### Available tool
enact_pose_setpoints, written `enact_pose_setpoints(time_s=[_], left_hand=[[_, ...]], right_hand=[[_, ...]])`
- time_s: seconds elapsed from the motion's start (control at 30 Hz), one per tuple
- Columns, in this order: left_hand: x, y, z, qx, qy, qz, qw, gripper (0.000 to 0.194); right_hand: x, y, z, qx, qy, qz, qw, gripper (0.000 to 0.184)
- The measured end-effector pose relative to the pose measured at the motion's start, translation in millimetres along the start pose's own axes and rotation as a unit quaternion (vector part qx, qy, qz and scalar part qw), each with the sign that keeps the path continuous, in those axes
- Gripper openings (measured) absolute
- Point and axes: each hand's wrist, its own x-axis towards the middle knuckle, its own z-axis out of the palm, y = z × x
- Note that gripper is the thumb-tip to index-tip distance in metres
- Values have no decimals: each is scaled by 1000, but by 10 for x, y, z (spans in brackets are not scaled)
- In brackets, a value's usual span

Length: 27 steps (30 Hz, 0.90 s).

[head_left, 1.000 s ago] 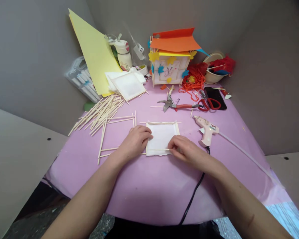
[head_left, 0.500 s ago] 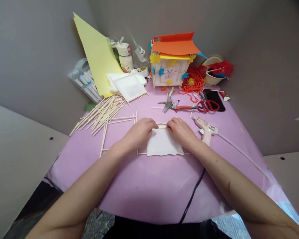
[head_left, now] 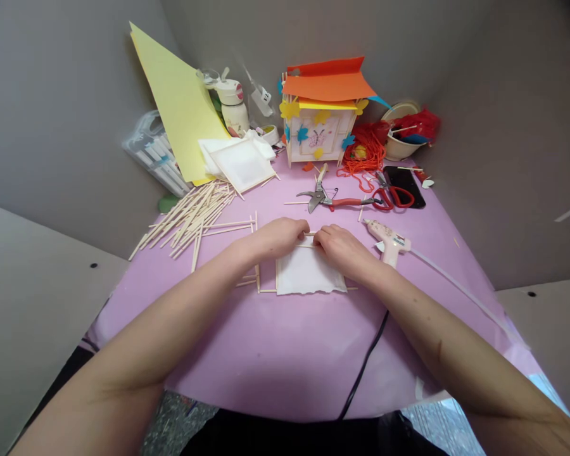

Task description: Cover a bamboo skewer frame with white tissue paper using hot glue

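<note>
A sheet of white paper (head_left: 310, 273) lies over a frame of thin wooden sticks (head_left: 268, 291), its uneven near edge toward me. My left hand (head_left: 287, 237) is closed at the paper's far left edge, fingers curled over the top stick. Close beside it, my right hand (head_left: 336, 248) pinches the same far edge, where the paper is folded over the stick. The fingertips are partly hidden. A pink hot glue gun (head_left: 387, 239) lies just right of my right hand.
Loose wooden sticks (head_left: 190, 218) are heaped at left. Pruning shears (head_left: 320, 197), red-handled scissors (head_left: 393, 195) and a phone (head_left: 411, 187) lie beyond my hands. A decorated stick house (head_left: 320, 130) stands at the back. A black cable (head_left: 367, 364) runs toward me.
My left hand has slid right along the paper's far edge, closer to my right hand. The right hand stays nearly in place. The whole view has shifted slightly.
</note>
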Motion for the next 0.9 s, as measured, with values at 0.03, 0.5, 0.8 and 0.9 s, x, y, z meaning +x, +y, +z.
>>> enact_pose_setpoints(time_s=[0.03,0.5,0.8,0.9], left_hand=[[-5,-1,6,1,1,1,1000,34],[-228,185,438,-13,108,115,987,40],[-332,252,542,-25,64,175,982,38],[-456,322,480,-62,25,199,978,34]], right_hand=[[-19,-24,-36,3,-7,9,1000,18],[-461,395,-186,190,120,200,954,8],[-58,198,1,567,39,203,798,11],[-68,226,35,578,42,208,788,10]])
